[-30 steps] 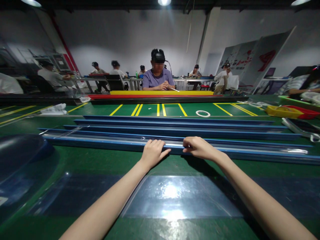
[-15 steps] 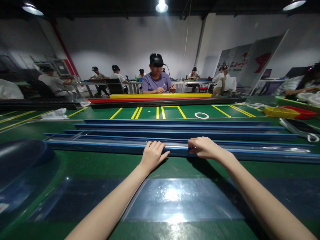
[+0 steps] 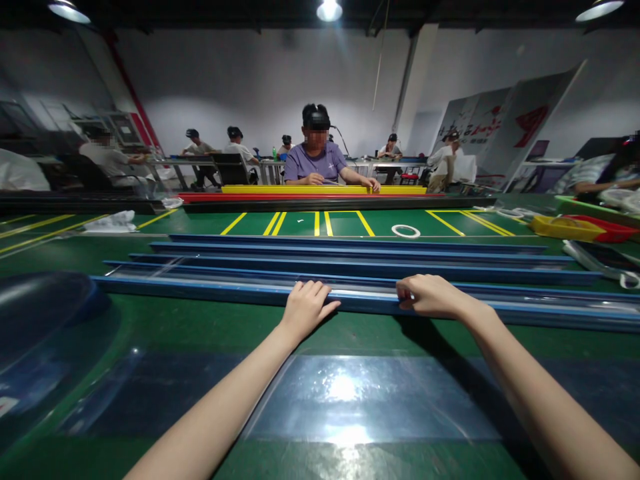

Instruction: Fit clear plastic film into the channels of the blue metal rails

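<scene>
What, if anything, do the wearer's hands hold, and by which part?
Left hand and right hand touch the nearest long blue channelled strip at its front edge; whether either grips cannot be told.

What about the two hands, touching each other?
No, blue rail shows between the left hand and the right hand.

The left hand (image 3: 307,310) and right hand (image 3: 436,295) are bare. The left forearm (image 3: 220,399) and right forearm (image 3: 540,383) are likewise bare along their full visible length. Each forearm is slender, smooth in outline, and narrows toward the hand; fine surface detail is too small to tell.
</scene>
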`<state>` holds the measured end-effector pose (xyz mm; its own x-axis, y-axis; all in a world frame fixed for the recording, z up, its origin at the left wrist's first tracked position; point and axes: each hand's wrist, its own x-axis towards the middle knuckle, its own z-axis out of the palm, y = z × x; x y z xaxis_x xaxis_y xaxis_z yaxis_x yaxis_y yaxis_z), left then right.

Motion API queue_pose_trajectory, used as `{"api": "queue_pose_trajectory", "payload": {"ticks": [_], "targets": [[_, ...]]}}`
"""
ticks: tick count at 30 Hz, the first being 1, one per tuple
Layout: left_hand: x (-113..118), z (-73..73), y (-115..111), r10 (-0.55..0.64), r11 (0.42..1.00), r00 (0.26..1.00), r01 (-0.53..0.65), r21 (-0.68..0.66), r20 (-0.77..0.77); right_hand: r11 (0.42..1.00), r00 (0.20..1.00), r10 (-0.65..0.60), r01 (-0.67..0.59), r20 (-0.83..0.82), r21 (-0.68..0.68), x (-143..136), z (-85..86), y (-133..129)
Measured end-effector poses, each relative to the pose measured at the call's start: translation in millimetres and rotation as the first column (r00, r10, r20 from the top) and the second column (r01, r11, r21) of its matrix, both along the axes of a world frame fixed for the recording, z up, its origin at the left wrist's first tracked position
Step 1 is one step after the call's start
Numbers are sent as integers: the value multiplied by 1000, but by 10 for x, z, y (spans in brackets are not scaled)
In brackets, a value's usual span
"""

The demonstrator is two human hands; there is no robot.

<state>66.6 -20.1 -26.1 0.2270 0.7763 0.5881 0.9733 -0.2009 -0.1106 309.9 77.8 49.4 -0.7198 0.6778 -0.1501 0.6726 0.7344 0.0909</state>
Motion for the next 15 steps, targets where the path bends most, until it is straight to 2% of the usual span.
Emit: {"api": "queue_pose_trajectory", "payload": {"ticks": [10, 15], "targets": [[-7, -20, 17, 4, 1000, 1000, -4, 10, -27, 999, 1000, 8, -9, -22, -36, -48, -22, -37], [-9, -22, 20, 10, 1000, 999, -10, 4, -31, 998, 993, 44, -48, -112, -32, -134, -19, -84]]}}
